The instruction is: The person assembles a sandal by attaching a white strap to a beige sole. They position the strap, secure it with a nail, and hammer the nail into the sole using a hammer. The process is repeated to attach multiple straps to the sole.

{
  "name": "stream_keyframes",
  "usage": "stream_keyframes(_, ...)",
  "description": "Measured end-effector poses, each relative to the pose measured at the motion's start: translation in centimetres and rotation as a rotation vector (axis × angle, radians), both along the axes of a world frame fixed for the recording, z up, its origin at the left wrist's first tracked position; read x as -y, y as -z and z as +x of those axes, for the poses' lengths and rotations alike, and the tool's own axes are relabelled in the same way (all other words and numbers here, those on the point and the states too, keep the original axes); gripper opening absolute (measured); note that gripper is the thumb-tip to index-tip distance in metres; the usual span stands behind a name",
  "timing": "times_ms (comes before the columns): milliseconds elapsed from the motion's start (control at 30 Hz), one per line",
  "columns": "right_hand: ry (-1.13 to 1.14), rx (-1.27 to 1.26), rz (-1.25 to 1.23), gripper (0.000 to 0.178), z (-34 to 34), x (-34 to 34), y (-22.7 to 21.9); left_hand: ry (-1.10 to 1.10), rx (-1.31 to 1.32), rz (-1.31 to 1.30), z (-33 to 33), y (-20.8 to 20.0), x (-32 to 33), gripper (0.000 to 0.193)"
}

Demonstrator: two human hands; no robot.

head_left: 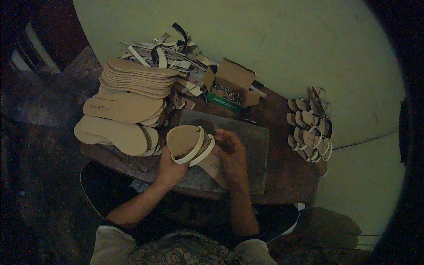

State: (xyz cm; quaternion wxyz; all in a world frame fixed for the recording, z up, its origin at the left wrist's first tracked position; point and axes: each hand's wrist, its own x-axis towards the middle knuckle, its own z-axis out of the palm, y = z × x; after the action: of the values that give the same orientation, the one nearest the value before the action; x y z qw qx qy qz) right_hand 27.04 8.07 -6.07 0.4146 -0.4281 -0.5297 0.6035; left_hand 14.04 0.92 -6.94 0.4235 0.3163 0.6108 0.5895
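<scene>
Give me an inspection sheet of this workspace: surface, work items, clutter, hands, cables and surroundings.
Surface: brown table with a grey board on it.
Work items: strapped sandal in hand; stacked soles at left; more strapped sandals at right.
Clutter: scrap pile at the back; open carton of small pieces.
Hands: left hand holds the sandal; right hand by its straps, grip unclear.
Cables: thin dark line on wall; cable or crack, cannot tell.
Surroundings: pale wall behind table; dim floor at left.

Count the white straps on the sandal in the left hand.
2: the front strap, nearer the toe; the rear strap, just behind it, nearer the right hand. Others may be hidden.
</scene>
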Motion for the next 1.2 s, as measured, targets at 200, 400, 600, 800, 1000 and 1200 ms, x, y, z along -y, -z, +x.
stream_keyframes(200,-0.074,0.101,-0.089,0.027,1.0,-1.0,1.5,0.015,-0.078,0.033,-0.1,0.2,-0.2,0.030)
stream_keyframes(400,-0.112,0.036,-0.031,0.024,0.9,-1.2,1.7,-0.002,0.001,-0.078,-0.1,0.0,0.0,0.033)
stream_keyframes(600,-0.095,0.064,-0.056,0.021,0.9,-1.0,1.4,-0.044,0.055,-0.188,0.2,-1.3,-0.1,0.039)
stream_keyframes(800,-0.107,0.096,-0.011,0.020,0.8,-1.1,1.6,-0.068,0.033,-0.241,0.3,-0.7,-0.1,0.041)
stream_keyframes(1000,-0.111,0.054,-0.005,0.018,0.9,-1.2,2.6,-0.071,-0.012,-0.101,0.3,0.5,0.1,0.042)
stream_keyframes(1200,-0.137,0.114,0.079,0.016,1.1,-1.7,3.4,-0.096,-0.043,-0.101,0.4,1.7,0.4,0.045)
